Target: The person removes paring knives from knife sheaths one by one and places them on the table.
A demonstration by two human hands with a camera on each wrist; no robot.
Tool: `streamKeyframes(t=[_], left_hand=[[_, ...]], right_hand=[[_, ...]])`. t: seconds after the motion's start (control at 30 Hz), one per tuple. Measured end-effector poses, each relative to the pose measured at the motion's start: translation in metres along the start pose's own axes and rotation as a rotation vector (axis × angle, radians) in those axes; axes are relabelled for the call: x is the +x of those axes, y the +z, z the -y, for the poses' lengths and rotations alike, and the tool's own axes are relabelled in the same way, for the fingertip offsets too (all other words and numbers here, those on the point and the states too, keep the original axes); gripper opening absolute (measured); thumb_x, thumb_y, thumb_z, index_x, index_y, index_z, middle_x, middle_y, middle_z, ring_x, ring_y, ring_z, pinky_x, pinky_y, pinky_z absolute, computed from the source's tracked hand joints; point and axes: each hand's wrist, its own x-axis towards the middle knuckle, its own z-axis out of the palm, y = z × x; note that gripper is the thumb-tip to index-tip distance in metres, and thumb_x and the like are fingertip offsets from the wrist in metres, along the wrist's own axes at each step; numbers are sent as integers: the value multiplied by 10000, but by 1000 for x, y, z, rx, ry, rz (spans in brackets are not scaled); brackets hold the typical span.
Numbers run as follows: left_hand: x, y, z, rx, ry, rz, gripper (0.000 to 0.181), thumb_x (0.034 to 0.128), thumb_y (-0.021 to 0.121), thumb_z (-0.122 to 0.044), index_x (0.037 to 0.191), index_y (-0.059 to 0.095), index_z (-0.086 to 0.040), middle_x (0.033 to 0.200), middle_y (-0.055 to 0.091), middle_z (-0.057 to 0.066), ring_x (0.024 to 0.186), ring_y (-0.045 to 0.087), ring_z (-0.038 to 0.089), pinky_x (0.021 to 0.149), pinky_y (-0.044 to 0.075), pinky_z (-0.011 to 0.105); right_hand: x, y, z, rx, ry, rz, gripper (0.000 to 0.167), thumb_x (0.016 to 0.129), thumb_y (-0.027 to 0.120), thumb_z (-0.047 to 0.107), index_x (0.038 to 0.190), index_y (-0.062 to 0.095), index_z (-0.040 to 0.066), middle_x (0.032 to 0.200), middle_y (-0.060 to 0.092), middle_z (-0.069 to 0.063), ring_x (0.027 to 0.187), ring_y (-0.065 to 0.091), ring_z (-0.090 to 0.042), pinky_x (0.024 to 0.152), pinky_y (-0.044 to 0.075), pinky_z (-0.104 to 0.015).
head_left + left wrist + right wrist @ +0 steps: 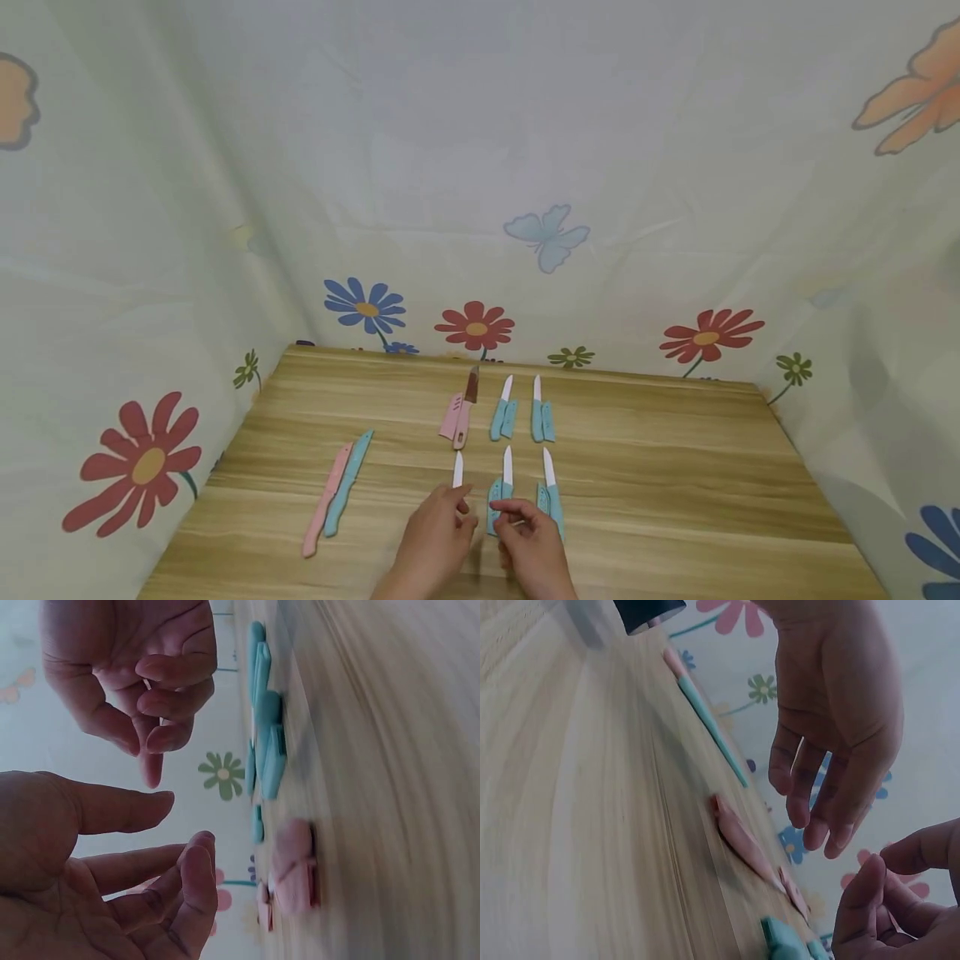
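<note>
A person's two bare hands hover above a wood-grain table (675, 483), clear of the knives below. The left hand (435, 537) holds nothing, its thumb and fingers well parted; the right hand (536, 546) is loosely bent, thumb and forefinger tips close together, with nothing visible between them. Nearest the left hand lies a pink paring knife (458, 469), white blade bared. Beside it are two teal knives (507, 467) (554, 500); behind, a pink dark-bladed knife (462, 425) and two more teal ones (496, 421) (537, 417). The work looks partway: at left, a pink knife (327, 500) and teal knife (348, 483) appear sheathed, leaving six bare-bladed.
</note>
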Motion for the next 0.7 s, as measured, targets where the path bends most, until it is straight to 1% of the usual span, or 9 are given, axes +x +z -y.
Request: streamKeyframes(t=[0.1,0.17,0.23,0.33,0.47,0.63,0.7], left_hand=[[-3,-6,9,30,-18,-18,376,903,744,-107,1257,696,10,932,649,-3,754,569,65,632,448,241],[-6,-11,17,58,-31,-37,381,895,749,-112,1253,697,10,951,662,17,784,583,100,654,470,269],[-9,-16,23,80,-54,-56,392,888,758,-123,1251,696,12,977,673,40,836,610,159,696,508,320],[-15,-24,33,103,-101,-77,438,883,775,-152,1276,682,17,1054,687,90,940,638,270,785,554,432],[-22,-35,44,133,-171,-82,526,904,773,-222,1344,635,33,1200,662,173,1063,616,373,886,550,544],[-30,-46,58,165,-238,-83,614,942,735,-269,1430,550,55,1351,580,247,1200,536,439,947,518,611],[-33,-50,64,179,-249,-97,628,950,724,-269,1443,527,67,1387,550,276,1243,504,475,978,492,638]], right_hand=[[1,11,-1,29,0,64,330,961,625,57,1261,648,-78,917,616,-16,671,577,-100,555,549,-213],[1,19,-1,49,-10,109,357,956,616,47,1284,633,-93,936,634,-35,724,612,-117,587,580,-229],[2,28,-2,79,-17,154,387,945,607,29,1308,616,-104,958,646,-52,743,631,-119,614,593,-232],[3,41,-2,121,-26,209,415,936,598,3,1332,594,-121,1000,667,-92,765,646,-111,653,604,-226],[3,57,-1,154,-24,251,435,935,608,2,1349,579,-128,1065,685,-135,835,667,-114,712,606,-208],[4,71,4,178,-30,296,466,963,611,30,1390,534,-142,1193,681,-215,1030,703,-202,823,624,-245],[5,76,5,191,-29,314,486,971,603,36,1409,507,-153,1245,668,-247,1110,696,-252,870,627,-278]])
